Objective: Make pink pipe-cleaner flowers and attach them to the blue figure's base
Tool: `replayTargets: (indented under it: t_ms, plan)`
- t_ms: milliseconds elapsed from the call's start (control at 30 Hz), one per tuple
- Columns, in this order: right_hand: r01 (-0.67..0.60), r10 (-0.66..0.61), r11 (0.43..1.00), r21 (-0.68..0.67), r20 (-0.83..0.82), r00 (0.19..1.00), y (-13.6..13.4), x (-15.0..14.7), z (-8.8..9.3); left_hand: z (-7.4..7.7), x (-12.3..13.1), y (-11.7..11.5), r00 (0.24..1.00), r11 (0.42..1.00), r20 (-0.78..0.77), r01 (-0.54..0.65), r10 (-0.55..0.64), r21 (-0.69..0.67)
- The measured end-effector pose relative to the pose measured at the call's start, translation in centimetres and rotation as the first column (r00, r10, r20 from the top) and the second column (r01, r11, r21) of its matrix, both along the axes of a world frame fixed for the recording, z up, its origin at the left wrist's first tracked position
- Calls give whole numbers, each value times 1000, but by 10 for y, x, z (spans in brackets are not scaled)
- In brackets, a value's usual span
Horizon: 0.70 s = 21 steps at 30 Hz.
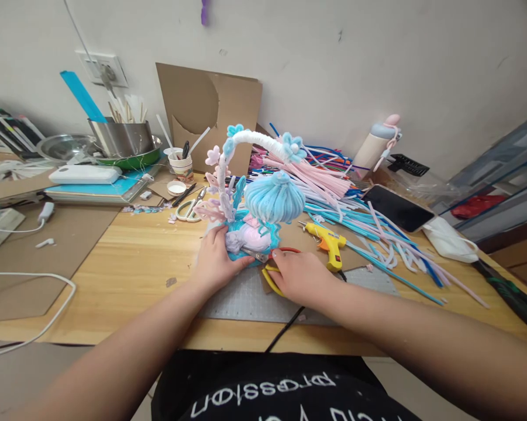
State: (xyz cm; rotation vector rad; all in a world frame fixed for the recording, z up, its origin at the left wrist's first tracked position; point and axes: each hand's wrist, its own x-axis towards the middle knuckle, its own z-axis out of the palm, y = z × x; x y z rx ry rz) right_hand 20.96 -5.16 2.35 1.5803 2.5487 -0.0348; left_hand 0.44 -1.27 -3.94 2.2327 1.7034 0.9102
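A fluffy pipe-cleaner lamp craft [275,199] stands on the grey cutting mat [245,304]. It has a blue pleated shade, a white arched stem with flowers, and a pink and blue base. My left hand [214,254] grips the left side of that base, thumb at the front edge and the other fingers partly hidden behind it. In my right hand [305,278] is a pair of pliers [259,256] with red and yellow handles. Their metal jaws point left and reach the front of the base, near a lilac fuzzy piece; what lies between the jaws is too small to tell.
A yellow glue gun [329,241] lies just right of the craft. Behind it spread many pipe cleaners [320,175], with a phone [397,207] and a bottle [375,143] farther right. Scissors [188,210], a paper cup [182,166] and cardboard [241,105] stand at the back left.
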Motion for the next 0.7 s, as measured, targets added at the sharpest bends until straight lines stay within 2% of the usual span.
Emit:
replayTargets:
  t_ms: [167,400,567,700]
  plan:
    - [16,-16,1000,-6,-16,1000,3,-7,22,0,0,1,1000,1000,-19,0,-1,-13]
    - [-7,10,999,-44,64,998,12,-20,51,0,1,1,999,1000,-39,-9,8,-19]
    - [-17,24,997,-81,88,996,16,-27,66,0,3,0,997,1000,-66,-26,26,-3]
    - [26,-11,992,-121,124,992,21,-35,76,1,3,0,997,1000,-76,-22,21,-13]
